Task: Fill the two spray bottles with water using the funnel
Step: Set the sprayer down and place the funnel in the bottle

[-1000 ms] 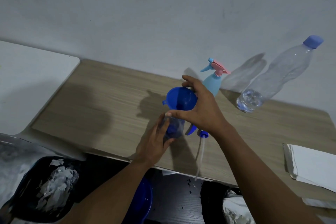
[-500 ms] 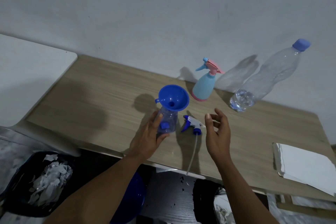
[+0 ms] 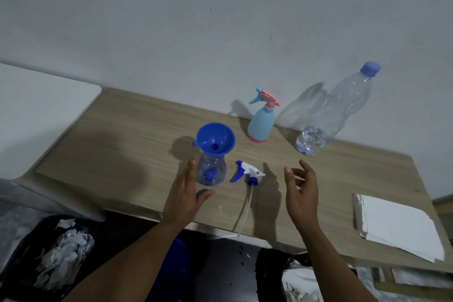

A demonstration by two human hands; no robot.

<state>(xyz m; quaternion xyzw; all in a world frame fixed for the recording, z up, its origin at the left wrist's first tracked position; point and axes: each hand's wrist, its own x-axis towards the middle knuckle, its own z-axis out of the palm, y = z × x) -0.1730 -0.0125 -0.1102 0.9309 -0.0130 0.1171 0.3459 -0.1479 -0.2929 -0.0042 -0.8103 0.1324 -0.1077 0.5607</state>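
A blue funnel sits in the neck of a small clear spray bottle standing on the wooden table. Its blue-and-white spray head with a long tube lies just to the right. A light blue bottle with a pink spray head stands near the wall. A large clear water bottle with a blue cap stands to its right. My left hand is open just left of the clear bottle, fingers straight, a little apart from it. My right hand hovers open, right of the spray head, holding nothing.
A stack of white paper lies at the table's right end. A white surface adjoins the table on the left. Below the front edge are a dark bin with crumpled paper and a blue object.
My right hand let go of the funnel and drew back to the right. My left hand released the clear bottle and now stays open beside it.
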